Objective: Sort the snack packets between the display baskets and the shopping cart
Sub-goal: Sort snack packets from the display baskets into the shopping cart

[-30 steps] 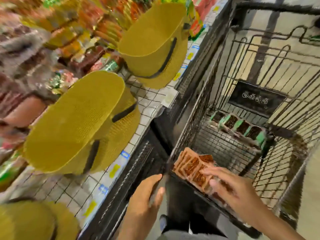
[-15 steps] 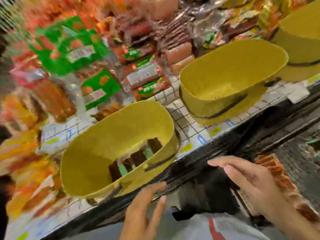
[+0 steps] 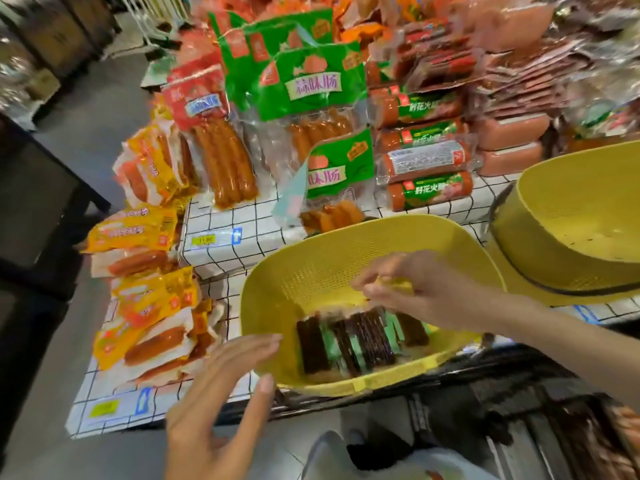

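Lower centre, dark snack packets (image 3: 349,341) with green trim lie in the bottom of a yellow perforated basket (image 3: 311,271) on the checked table (image 3: 221,244). The right hand (image 3: 412,289) reaches in just above them, its fingers bent, but blur hides whether they grip anything. The left hand (image 3: 214,403) hovers by the basket's near rim with its fingers straight and empty.

Near basket (image 3: 304,271): yellow perforated plastic, oval, tipped toward the viewer at the front edge of the checked table (image 3: 225,244). Inside it are snack packets (image 3: 346,341), dark brown strips alternating with green, side by side against the near wall. Second basket (image 3: 571,209): same yellow, dark band outside, just right of the first. Shopping cart (image 3: 519,393): dark wire, blurred, below both.
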Demonstrator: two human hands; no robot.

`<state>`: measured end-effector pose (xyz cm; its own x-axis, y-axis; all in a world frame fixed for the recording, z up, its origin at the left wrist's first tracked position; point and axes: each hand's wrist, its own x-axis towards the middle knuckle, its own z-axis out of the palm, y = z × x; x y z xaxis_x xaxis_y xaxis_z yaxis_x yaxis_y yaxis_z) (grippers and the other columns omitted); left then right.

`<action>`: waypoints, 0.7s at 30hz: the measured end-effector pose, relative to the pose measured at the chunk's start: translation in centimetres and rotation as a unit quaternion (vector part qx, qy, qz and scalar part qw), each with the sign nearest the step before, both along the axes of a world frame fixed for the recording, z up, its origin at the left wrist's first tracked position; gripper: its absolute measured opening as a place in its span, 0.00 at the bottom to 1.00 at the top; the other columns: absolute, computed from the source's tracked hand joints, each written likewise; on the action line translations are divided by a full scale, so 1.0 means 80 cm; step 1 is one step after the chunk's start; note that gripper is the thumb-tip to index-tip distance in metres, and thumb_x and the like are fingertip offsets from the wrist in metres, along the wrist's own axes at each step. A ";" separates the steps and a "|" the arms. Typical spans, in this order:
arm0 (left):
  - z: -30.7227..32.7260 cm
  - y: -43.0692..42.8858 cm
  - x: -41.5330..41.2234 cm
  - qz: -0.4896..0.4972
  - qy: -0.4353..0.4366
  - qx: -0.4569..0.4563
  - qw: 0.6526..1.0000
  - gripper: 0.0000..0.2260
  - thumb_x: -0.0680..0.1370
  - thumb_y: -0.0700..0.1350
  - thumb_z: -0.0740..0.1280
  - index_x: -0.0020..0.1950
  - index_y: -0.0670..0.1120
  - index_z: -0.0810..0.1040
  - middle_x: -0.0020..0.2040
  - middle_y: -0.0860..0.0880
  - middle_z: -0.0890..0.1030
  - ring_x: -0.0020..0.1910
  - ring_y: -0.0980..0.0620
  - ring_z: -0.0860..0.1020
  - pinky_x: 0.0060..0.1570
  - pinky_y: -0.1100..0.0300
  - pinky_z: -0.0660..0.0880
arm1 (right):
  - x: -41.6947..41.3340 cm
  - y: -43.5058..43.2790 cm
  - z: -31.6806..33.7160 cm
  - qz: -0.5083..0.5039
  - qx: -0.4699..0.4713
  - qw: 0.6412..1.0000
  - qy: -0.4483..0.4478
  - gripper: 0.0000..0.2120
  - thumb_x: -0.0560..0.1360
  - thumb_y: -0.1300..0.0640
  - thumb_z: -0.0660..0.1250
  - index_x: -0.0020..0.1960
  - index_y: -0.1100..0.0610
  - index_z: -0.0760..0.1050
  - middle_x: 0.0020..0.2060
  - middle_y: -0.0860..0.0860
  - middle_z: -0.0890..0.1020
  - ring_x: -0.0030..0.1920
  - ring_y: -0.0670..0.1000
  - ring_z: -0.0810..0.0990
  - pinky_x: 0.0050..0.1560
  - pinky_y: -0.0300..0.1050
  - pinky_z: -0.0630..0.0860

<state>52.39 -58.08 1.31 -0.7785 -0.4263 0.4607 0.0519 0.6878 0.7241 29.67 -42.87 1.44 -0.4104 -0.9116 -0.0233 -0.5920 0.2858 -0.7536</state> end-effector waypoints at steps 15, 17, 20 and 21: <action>-0.074 -0.071 -0.017 0.007 -0.061 -0.022 0.998 0.17 0.76 0.46 0.62 0.65 0.46 0.73 0.69 0.50 0.72 0.71 0.58 0.65 0.69 0.68 0.58 | 0.043 -0.150 -0.143 0.067 0.281 0.910 0.298 0.33 0.71 0.37 0.67 0.63 0.61 0.68 0.60 0.57 0.70 0.62 0.58 0.65 0.62 0.55 0.61; -0.075 -0.073 -0.018 0.002 -0.057 -0.026 0.998 0.17 0.76 0.47 0.62 0.65 0.47 0.72 0.69 0.53 0.71 0.71 0.59 0.65 0.69 0.69 0.58 | 0.039 -0.146 -0.137 0.066 0.278 0.919 0.272 0.31 0.71 0.40 0.69 0.63 0.61 0.68 0.60 0.56 0.70 0.62 0.58 0.66 0.63 0.55 0.61; -0.078 -0.075 -0.017 -0.004 -0.055 -0.028 0.998 0.17 0.77 0.48 0.61 0.65 0.47 0.73 0.69 0.53 0.71 0.71 0.56 0.66 0.69 0.68 0.59 | 0.026 -0.137 -0.127 0.032 0.253 0.947 0.198 0.23 0.73 0.47 0.70 0.59 0.62 0.70 0.59 0.56 0.72 0.63 0.57 0.68 0.62 0.51 0.66; -0.080 -0.076 -0.017 -0.005 -0.055 -0.029 0.998 0.17 0.77 0.48 0.61 0.64 0.46 0.74 0.69 0.52 0.71 0.71 0.56 0.66 0.69 0.67 0.60 | 0.020 -0.132 -0.122 0.015 0.224 0.964 0.140 0.17 0.74 0.51 0.69 0.55 0.62 0.72 0.56 0.55 0.74 0.60 0.57 0.71 0.59 0.48 0.69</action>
<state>51.06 -64.13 -5.07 -0.8297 -0.3929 0.3966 -0.0178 0.7286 0.6847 31.28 -53.44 -8.31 -0.4311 -0.8477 -0.3092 -0.7678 0.5246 -0.3677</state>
